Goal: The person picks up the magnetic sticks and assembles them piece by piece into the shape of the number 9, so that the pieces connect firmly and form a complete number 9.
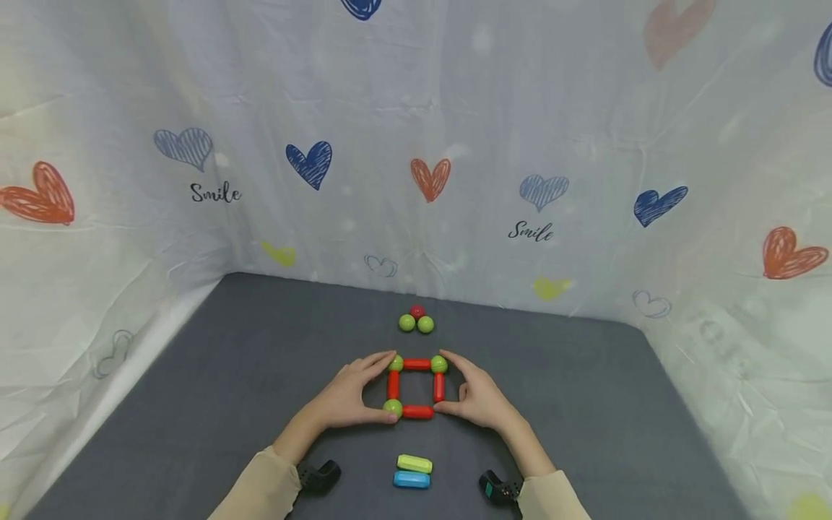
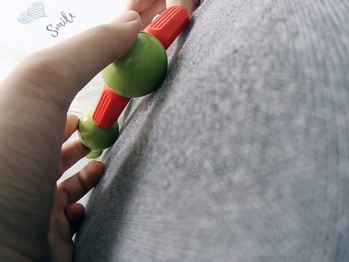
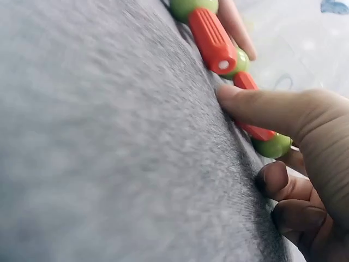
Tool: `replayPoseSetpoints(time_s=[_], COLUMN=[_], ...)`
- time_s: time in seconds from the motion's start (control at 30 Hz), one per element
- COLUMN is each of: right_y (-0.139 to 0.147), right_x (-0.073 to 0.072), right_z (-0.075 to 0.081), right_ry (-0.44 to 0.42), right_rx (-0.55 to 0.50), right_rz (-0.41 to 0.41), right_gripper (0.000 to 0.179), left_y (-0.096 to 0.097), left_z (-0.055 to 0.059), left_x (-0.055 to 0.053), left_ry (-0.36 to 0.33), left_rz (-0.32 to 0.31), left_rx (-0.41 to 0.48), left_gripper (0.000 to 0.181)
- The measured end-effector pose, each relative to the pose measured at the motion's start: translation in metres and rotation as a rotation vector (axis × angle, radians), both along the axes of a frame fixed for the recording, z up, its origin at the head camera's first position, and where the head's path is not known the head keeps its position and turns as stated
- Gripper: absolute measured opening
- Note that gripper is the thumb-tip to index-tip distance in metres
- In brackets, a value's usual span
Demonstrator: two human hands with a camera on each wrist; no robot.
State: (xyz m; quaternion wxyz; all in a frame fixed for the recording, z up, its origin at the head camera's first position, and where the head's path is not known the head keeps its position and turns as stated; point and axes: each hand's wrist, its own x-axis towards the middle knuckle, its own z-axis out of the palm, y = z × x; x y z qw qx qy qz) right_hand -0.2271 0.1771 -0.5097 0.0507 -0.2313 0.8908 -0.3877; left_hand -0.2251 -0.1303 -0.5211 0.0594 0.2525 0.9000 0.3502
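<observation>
We see a square frame (image 1: 417, 365) lying flat on the grey table surface (image 1: 273, 347), built of four red rods (image 1: 393, 386) with green balls (image 1: 393, 409) at its far left, far right and near left corners. Our left hand (image 1: 347, 393) curves round the frame's left side and pinches it, thumb on the near left ball and fingertips at the far left one. Our right hand (image 1: 479, 396) grips the frame's right side, a fingertip at the far right ball and the thumb at the near right corner; we cannot tell whether that thumb touches the near rod's end, which shows a pale dot in the right wrist view. Beyond the frame, two loose green balls (image 1: 406, 323) and a red ball (image 1: 417, 311) sit in a cluster. On the near side of the frame, a yellow-green rod (image 1: 414, 464) and a blue rod (image 1: 412, 479) lie side by side. Nearer than the frame, to its left and right, we find our cream sleeves (image 1: 260, 487) and black wrist devices (image 1: 320, 478). Behind the frame hangs a pale curtain (image 1: 370, 94) printed with hearts
</observation>
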Motion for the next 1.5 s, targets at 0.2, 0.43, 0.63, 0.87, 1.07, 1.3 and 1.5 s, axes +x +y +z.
replayPoseSetpoints(time_s=[0.2, 0.43, 0.63, 0.87, 1.07, 1.3, 1.5], right_y=[0.005, 0.008, 0.011, 0.001, -0.015, -0.033, -0.042], right_x=[-0.003, -0.003, -0.007, -0.026, -0.050, -0.080, -0.096], right_z=[-0.004, -0.001, 0.003, 0.004, 0.006, 0.009, 0.010], right_ry=[-0.025, -0.031, -0.092, -0.017, 0.017, 0.026, -0.019], right_rx=[-0.015, -0.024, -0.075, -0.184, -0.217, -0.164, -0.207], right_rz=[0.020, 0.044, 0.016, -0.182, -0.299, -0.388, -0.428], right_gripper=[0.092, 0.093, 0.087, 0.076, 0.073, 0.066, 0.064], left_y=[0.001, 0.002, 0.002, -0.001, -0.003, -0.002, -0.002], left_z=[0.000, 0.003, 0.003, 0.000, -0.002, -0.001, 0.000], left_x=[0.001, 0.002, 0.002, 0.001, 0.000, 0.000, 0.000], left_ry=[-0.005, 0.002, 0.007, 0.020, 0.030, 0.002, -0.013], left_rz=[-0.013, 0.000, 0.000, 0.001, 0.004, -0.001, 0.003], left_rx=[0.008, 0.015, 0.019, 0.009, 0.008, 0.016, 0.014], left_gripper=[0.110, 0.109, 0.109, 0.109, 0.108, 0.108, 0.108])
